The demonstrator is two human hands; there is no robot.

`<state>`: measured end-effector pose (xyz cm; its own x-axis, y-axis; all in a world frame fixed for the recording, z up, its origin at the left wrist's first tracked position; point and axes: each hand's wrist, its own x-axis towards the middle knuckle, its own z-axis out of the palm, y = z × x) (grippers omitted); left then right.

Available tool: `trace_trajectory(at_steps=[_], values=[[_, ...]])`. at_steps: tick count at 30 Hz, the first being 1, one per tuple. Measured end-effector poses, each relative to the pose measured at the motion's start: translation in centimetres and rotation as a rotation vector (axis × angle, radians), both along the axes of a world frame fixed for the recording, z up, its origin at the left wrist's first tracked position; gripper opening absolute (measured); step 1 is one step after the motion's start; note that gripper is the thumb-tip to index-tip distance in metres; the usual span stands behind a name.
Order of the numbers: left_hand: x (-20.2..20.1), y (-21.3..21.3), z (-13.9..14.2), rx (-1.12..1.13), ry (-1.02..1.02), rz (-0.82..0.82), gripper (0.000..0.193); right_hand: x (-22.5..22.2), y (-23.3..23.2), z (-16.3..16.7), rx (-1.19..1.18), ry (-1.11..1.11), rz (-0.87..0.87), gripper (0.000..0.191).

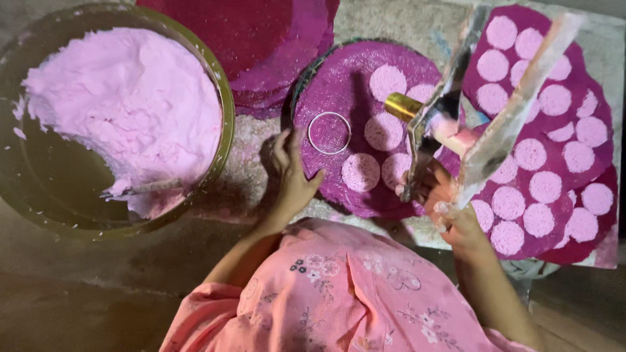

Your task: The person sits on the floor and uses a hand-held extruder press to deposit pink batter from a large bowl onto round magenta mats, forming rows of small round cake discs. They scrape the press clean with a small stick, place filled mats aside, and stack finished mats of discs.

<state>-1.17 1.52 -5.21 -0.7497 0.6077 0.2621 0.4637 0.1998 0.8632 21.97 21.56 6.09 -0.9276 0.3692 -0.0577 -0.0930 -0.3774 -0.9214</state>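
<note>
The peach floral sleeve lies nearest the camera; beyond it the left hand rests with fingers spread on the round magenta mat, just beside the thin metal ring. The right hand is clenched around a clear, paste-smeared plastic piping bag with a brass nozzle. The bag looks soft and slippery, best gripped at its gathered end, and open mat remains only around the ring, the pale pink discs crowding the rest.

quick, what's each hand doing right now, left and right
Left hand: open, fingers spread on the round purple tray, holding nothing.
Right hand: closed around a clear plastic piping bag of pink paste.
</note>
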Motion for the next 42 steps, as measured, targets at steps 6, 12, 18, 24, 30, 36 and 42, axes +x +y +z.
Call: trace_trajectory(at_steps=[6, 12, 18, 24, 30, 36, 42], values=[[-0.8, 0.1, 2.5, -0.352, 0.301, -0.252, 0.035, -1.0, -1.1, 1.1, 0.096, -0.044, 0.029, 0.103], [0.0, -0.7, 3.4, -0.344, 0.292, -0.281, 0.055, -1.1, -1.1, 1.3, 0.119, -0.127, 0.079, 0.104], [-6.9, 3.3, 7.7, 0.844, -1.389, -0.757, 0.091, -0.7, -0.1, 0.8, -0.275, -0.189, 0.536, 0.113], [-8.2, 6.0, 10.9, 1.114, -1.263, -1.241, 0.077, -1.2, 3.1, 2.4, -0.266, -0.513, 0.638, 0.1], [-9.6, 9.2, 10.2, 1.208, -1.307, -1.108, 0.037, -3.3, 8.8, 6.1, 0.0, -0.685, 0.681, 0.094], [-11.1, 11.2, 7.4, 1.385, -1.38, -0.977, 0.043, -7.4, 7.9, 8.1, 0.441, -1.111, 0.615, 0.098], [-13.8, 11.0, 4.5, 1.545, -1.278, -1.094, 0.033, -11.2, 4.7, 7.4, 0.668, -0.858, 0.681, 0.105]])
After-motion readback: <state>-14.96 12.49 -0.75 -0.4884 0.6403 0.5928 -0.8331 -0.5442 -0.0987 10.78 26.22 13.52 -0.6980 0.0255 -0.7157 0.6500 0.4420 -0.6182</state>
